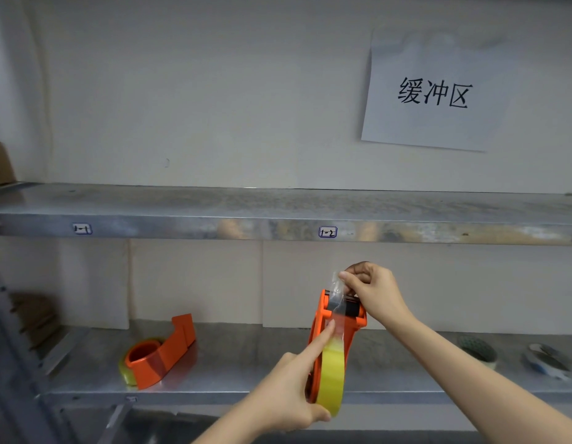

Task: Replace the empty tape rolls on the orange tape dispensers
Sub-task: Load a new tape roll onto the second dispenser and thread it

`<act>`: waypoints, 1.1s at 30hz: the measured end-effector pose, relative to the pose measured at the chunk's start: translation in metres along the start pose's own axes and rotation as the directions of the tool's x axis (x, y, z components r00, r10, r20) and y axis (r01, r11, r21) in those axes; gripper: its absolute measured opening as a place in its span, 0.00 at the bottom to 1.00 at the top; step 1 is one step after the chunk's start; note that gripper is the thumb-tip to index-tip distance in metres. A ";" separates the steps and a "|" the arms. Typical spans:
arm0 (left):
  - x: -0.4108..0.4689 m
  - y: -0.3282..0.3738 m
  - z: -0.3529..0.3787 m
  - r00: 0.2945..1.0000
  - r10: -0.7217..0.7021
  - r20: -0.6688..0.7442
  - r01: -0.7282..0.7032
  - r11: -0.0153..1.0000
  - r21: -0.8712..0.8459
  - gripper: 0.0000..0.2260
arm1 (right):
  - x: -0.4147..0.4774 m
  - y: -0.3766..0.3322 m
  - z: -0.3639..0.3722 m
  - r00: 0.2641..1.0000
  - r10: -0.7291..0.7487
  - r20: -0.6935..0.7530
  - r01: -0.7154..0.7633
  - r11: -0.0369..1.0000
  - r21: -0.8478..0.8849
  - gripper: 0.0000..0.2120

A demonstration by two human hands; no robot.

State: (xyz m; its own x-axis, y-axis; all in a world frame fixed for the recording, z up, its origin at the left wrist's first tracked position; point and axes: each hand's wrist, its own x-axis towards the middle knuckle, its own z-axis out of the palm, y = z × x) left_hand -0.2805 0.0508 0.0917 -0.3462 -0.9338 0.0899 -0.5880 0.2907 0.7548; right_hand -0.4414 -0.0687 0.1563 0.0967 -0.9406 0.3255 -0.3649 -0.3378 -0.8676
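**Threading the tape end on a held dispenser**

The orange tape dispenser (318, 315) is held upright in the air in front of the lower shelf (246, 363), with a full yellow tape roll (334, 373) seated in it. The left hand (288, 392) wraps round the lower part of the roll and frame, its forefinger stretched straight up to press the tape flat against the frame. The right hand (374, 293) pinches the loose tape end (337, 290) between thumb and fingertips, just above the black roller at the dispenser's head.

The dispenser looks like light, rigid plastic and is best gripped by the frame round the roll. Fingers should probably stay clear of the head, where a cutting edge is likely. The tape end is thin, limp and sticky. It will likely fold onto itself or cling to the fingers, so a taut pull by its very tip seems wise.

A second orange dispenser (163, 354) lies on its side on the lower shelf to the left, apparently holding a yellowish roll.

A paper sign (435, 94) on the wall reads "缓冲区". Two small labels on the edge of the upper shelf (214, 219) appear to read "1-1" (82, 228) and "1-2" (327, 232). No brand is legible.
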 end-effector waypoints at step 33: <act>-0.036 0.016 -0.020 1.000 0.007 0.023 -0.003 0.989 -0.148 0.54 | 0.005 -0.013 -0.030 0.921 -0.081 0.380 0.096 0.995 -0.021 0.07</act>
State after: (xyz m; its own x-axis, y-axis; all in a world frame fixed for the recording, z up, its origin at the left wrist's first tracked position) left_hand -0.2631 0.0847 0.1133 -0.3669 -0.9268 0.0798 -0.4725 0.2596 0.8422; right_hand -0.4638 -0.0680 0.1799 0.4705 -0.8527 0.2270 -0.3734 -0.4255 -0.8243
